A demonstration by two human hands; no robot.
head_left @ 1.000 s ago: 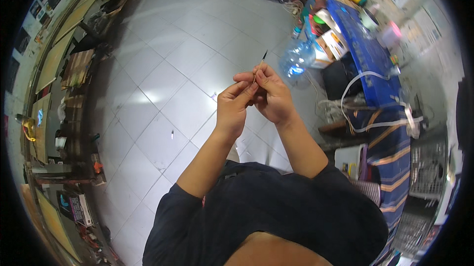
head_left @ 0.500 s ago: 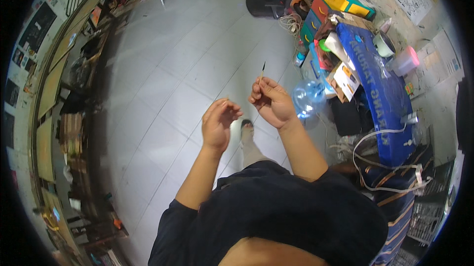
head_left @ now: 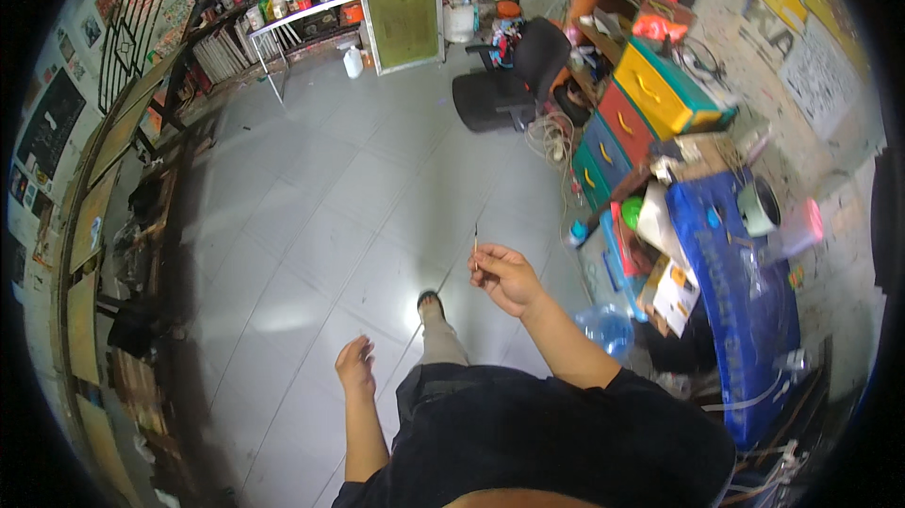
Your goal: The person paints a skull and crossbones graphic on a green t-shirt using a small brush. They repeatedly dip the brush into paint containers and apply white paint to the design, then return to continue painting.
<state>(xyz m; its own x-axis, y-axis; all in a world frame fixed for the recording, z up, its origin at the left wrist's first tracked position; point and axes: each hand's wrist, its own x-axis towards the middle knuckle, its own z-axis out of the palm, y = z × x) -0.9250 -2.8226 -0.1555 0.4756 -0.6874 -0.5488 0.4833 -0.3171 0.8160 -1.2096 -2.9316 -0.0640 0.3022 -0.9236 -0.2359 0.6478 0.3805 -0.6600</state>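
Observation:
My right hand [head_left: 508,282] pinches a thin paintbrush [head_left: 475,241] between thumb and fingers. Its dark tip points up, and a short pale length of handle shows above the grip. Lower and to the left, my left hand [head_left: 355,366] hangs in the air, holding nothing that I can see, its fingers loosely bent and a little apart. Neither hand touches any furniture. Below them one of my feet, in a dark sandal [head_left: 430,298], is on the grey tiled floor [head_left: 311,254].
Ahead are a black office chair [head_left: 490,98], a green framed screen [head_left: 403,25] and a table [head_left: 306,13] crowded with paint pots. On the right are colourful drawers [head_left: 627,112], a blue padded board [head_left: 735,291] and a clear blue water jug [head_left: 605,329]. Dark shelving [head_left: 141,301] lines the left.
My view has tilted up, bringing more of the far end into sight. My left hand has dropped away from the right one, down and leftward. The paintbrush stays in my right hand.

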